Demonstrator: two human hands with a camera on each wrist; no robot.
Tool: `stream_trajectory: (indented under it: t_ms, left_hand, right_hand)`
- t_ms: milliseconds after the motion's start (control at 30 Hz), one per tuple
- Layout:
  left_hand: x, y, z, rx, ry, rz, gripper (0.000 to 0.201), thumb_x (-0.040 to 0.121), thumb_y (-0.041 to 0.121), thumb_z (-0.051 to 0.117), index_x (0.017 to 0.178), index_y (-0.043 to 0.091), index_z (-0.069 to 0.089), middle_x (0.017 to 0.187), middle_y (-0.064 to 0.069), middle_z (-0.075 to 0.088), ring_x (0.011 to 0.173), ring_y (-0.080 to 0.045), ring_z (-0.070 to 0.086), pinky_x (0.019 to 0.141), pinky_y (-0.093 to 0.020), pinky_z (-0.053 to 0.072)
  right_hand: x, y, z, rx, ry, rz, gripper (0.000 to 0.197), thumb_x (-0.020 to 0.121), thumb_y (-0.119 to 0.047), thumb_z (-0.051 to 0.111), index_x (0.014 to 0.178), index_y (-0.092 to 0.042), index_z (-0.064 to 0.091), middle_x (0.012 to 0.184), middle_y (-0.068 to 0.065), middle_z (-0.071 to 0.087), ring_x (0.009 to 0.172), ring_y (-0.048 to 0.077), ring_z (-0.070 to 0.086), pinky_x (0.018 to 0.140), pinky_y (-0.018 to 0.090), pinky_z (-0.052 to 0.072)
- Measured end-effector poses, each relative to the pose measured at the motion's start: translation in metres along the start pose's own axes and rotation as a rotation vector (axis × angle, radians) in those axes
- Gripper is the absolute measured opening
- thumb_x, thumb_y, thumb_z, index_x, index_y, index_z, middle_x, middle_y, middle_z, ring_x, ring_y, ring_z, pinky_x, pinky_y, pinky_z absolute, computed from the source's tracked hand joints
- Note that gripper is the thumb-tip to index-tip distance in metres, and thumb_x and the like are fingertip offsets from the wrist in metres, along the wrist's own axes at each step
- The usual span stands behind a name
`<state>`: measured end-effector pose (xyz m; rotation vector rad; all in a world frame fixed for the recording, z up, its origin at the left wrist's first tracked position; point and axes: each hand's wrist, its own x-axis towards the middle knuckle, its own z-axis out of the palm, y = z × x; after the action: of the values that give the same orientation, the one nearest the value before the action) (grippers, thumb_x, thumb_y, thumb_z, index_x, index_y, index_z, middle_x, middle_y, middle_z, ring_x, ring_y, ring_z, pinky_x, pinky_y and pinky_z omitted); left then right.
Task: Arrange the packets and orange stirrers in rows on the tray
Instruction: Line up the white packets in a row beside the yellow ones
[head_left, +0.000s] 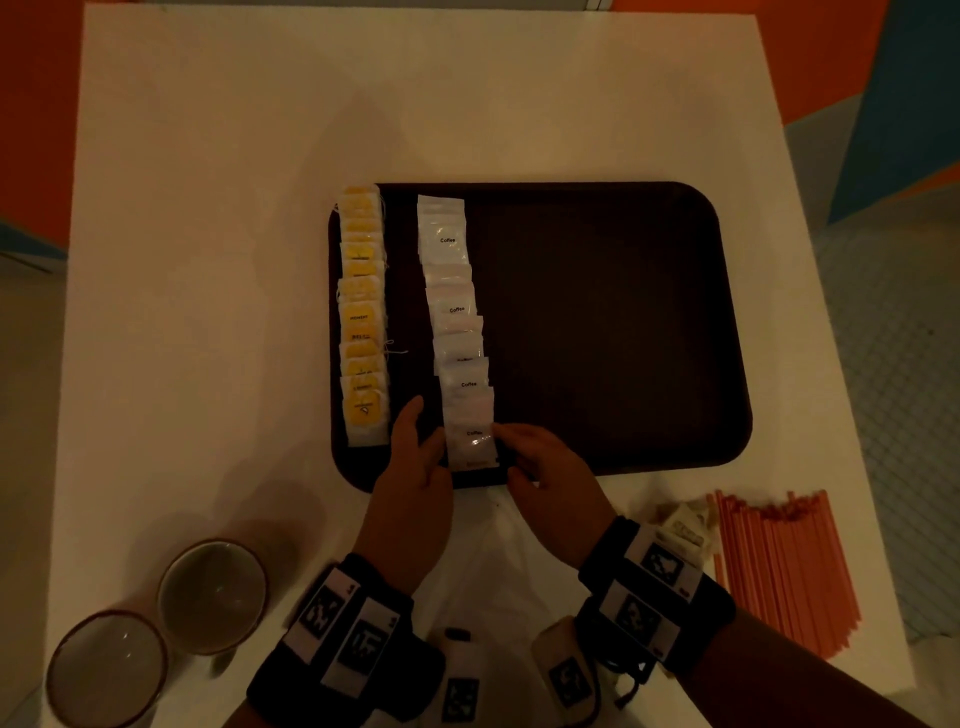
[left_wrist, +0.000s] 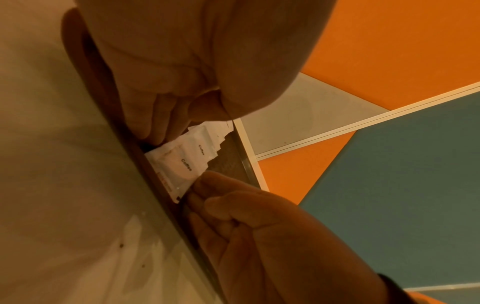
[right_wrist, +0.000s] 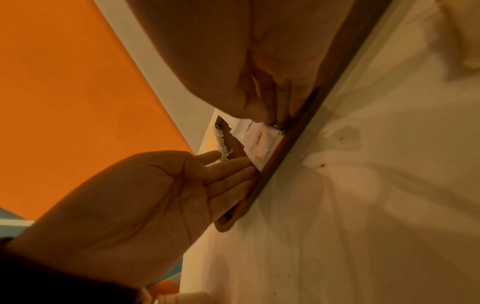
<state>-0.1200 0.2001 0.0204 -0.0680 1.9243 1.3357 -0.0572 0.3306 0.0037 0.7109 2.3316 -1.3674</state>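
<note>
A dark brown tray (head_left: 623, 312) lies on the white table. Along its left edge runs a row of yellow tea packets (head_left: 361, 312). Beside it runs an overlapping row of white coffee packets (head_left: 453, 306). The nearest coffee packet (head_left: 470, 441) sits at the tray's front rim. My left hand (head_left: 423, 441) touches that packet's left edge with straight fingers (right_wrist: 233, 166). My right hand (head_left: 511, 452) pinches its right edge between thumb and curled fingers (left_wrist: 207, 183). The orange stirrers (head_left: 779, 566) lie in a pile on the table at the right, off the tray.
A few pale packets (head_left: 685, 525) lie between my right wrist and the stirrers. Two round bowls (head_left: 213, 595) (head_left: 106, 667) stand at the table's front left. The tray's right two thirds show bare surface. Orange and blue walls surround the table.
</note>
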Motion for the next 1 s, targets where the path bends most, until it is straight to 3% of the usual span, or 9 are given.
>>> stream_trajectory:
  t_ms: [100,133,267,400,500,667,800,867,1000]
  left_hand:
    - [0.001,-0.001,-0.001,0.028,0.010,-0.005,0.060,0.094,-0.002,0.034,0.145,0.020,0.013,0.128,0.009,0.035,0.116,0.003,0.028,0.071,0.012,0.027]
    - [0.003,0.000,-0.002,0.039,0.014,-0.009,0.059,0.094,-0.003,0.034,0.145,0.019,0.014,0.130,0.009,0.034,0.116,0.002,0.027,0.072,0.012,0.026]
    - [0.015,0.004,-0.009,0.017,0.025,-0.013,0.059,0.093,-0.002,0.036,0.144,0.022,0.017,0.143,-0.008,0.039,0.128,-0.017,0.041,0.097,-0.022,0.038]
    - [0.020,0.007,-0.008,-0.053,0.018,-0.029,0.056,0.093,-0.002,0.037,0.142,0.022,0.022,0.140,-0.007,0.041,0.121,-0.017,0.046,0.091,-0.022,0.043]
    - [0.020,0.004,-0.008,-0.112,0.006,-0.040,0.057,0.092,-0.005,0.036,0.141,0.021,0.024,0.141,-0.010,0.040,0.125,-0.022,0.045,0.099,-0.033,0.044]
    - [0.024,0.007,-0.011,-0.129,0.003,-0.004,0.057,0.092,-0.008,0.033,0.142,0.017,0.022,0.146,-0.012,0.034,0.132,-0.022,0.037,0.098,-0.020,0.036]
    - [0.037,0.019,-0.007,-0.163,0.033,0.062,0.054,0.091,-0.012,0.030,0.141,0.007,0.023,0.142,-0.013,0.036,0.122,-0.014,0.039,0.076,0.000,0.043]
    - [0.045,0.021,-0.006,-0.169,0.063,0.084,0.052,0.092,-0.011,0.030,0.140,0.007,0.024,0.140,-0.013,0.039,0.117,-0.012,0.042,0.082,-0.006,0.044]
    - [0.051,0.020,-0.007,-0.183,0.050,0.042,0.051,0.094,-0.003,0.035,0.140,0.016,0.024,0.138,-0.010,0.044,0.120,-0.023,0.048,0.102,-0.040,0.041]
  right_hand:
    - [-0.001,-0.001,0.000,-0.018,-0.010,-0.002,0.046,0.090,0.001,0.044,0.132,-0.015,0.045,0.135,0.002,0.044,0.123,0.013,0.043,0.107,0.023,0.035]
    - [0.000,-0.001,-0.001,-0.024,-0.002,-0.008,0.045,0.089,0.003,0.044,0.131,-0.014,0.047,0.134,0.002,0.044,0.121,0.014,0.044,0.106,0.021,0.035]
    - [0.008,-0.006,-0.007,0.048,0.057,-0.014,0.048,0.087,0.007,0.042,0.130,-0.015,0.047,0.133,0.002,0.043,0.119,0.013,0.045,0.103,0.019,0.035]
    - [0.015,-0.010,-0.004,0.093,0.036,-0.019,0.047,0.088,0.007,0.042,0.131,-0.012,0.046,0.134,0.004,0.045,0.121,0.014,0.046,0.107,0.027,0.037]
    - [0.015,-0.009,-0.002,0.104,0.042,0.002,0.047,0.087,0.008,0.042,0.130,-0.011,0.047,0.135,0.005,0.044,0.122,0.017,0.047,0.106,0.025,0.037]
    - [0.021,-0.009,-0.010,0.181,0.065,0.039,0.051,0.087,0.008,0.043,0.132,-0.015,0.044,0.137,0.001,0.041,0.119,0.011,0.045,0.102,0.023,0.038]
    - [0.033,-0.011,-0.009,0.230,0.068,0.034,0.050,0.087,0.009,0.042,0.132,-0.013,0.043,0.138,0.004,0.041,0.113,0.009,0.048,0.100,0.023,0.041]
    - [0.036,-0.013,-0.006,0.224,0.070,0.010,0.047,0.087,0.007,0.043,0.130,-0.011,0.046,0.136,0.007,0.043,0.112,0.013,0.051,0.099,0.023,0.042]
    - [0.037,-0.011,-0.003,0.142,0.069,0.019,0.044,0.089,0.003,0.044,0.131,-0.010,0.047,0.136,0.005,0.044,0.116,0.014,0.050,0.101,0.022,0.040]
